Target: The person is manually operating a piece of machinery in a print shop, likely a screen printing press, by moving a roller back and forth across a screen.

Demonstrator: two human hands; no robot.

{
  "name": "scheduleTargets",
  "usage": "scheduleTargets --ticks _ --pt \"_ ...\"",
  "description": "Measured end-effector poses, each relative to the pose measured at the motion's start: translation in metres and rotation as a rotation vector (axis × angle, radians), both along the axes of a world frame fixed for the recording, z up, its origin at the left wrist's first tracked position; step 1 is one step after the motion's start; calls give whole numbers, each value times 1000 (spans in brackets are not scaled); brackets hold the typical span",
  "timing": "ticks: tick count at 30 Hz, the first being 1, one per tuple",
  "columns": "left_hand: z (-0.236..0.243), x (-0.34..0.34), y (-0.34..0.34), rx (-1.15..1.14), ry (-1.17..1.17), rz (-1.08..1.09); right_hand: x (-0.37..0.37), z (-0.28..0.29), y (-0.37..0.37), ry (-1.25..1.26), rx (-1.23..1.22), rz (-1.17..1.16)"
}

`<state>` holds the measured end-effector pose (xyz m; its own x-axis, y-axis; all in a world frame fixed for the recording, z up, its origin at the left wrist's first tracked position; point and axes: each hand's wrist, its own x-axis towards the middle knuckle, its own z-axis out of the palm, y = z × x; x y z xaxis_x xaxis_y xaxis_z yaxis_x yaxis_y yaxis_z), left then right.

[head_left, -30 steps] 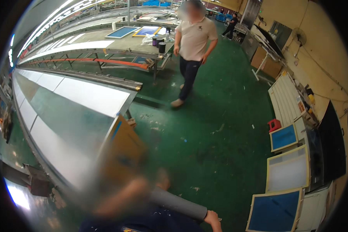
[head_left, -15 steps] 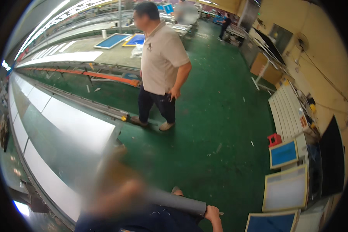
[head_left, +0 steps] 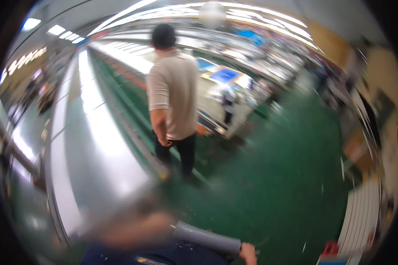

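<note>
Right hand [head_left: 248,253] clamped on the roll [head_left: 208,237] to its left — left hand [head_left: 162,222] blurred, can't tell — slack there could drop that end.

A smooth, plain grey roll [head_left: 208,237] is being held at the bottom centre of the frame, tilted slightly down toward the lower right; its right end is being gripped, while its left end is being obscured by blur.
</note>
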<state>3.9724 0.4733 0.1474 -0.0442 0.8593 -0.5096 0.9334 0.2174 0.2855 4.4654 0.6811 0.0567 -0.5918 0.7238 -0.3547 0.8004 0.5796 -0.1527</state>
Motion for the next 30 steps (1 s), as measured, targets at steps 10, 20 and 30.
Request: scheduleTargets --ticks 10,20,30 --pt "-45 -27 139 45 -6 81 -51 24 171 -75 -229 -13" --pt "-16 -138 284 70 -15 99 -157 49 328 -20 -122 67" --pt "-23 -201 273 -16 -30 391 -349 92 448 1 -276 364"
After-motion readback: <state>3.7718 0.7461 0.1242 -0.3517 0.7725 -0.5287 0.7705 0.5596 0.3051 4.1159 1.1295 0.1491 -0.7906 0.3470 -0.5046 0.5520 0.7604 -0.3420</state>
